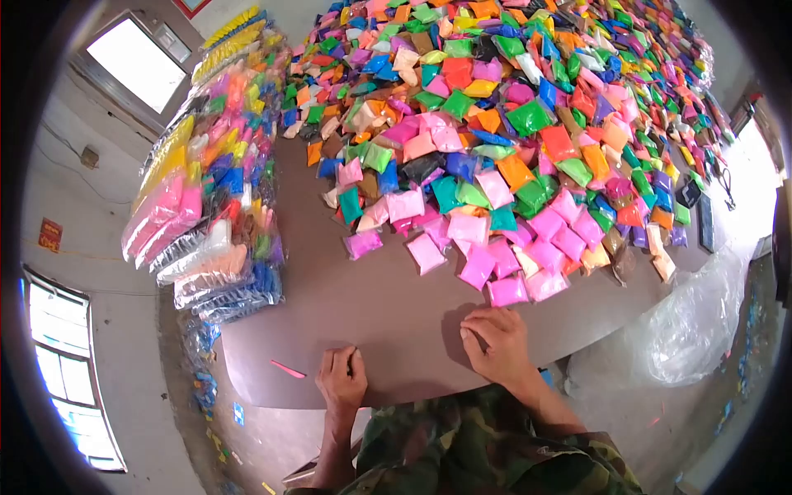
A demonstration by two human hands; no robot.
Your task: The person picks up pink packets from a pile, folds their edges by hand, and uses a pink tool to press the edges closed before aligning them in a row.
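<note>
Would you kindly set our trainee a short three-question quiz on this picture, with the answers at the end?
1. True or false: the right hand is nearer than the left hand to the heap of small packets.
2. Which thing lies on the table beside the left hand? A) a ruler; B) a thin pink strip; C) a paper cup.
3. Fill in the blank: the stack of larger filled bags is on the person's ____ side of the table.

Key: 1. True. 2. B. 3. Left.
</note>
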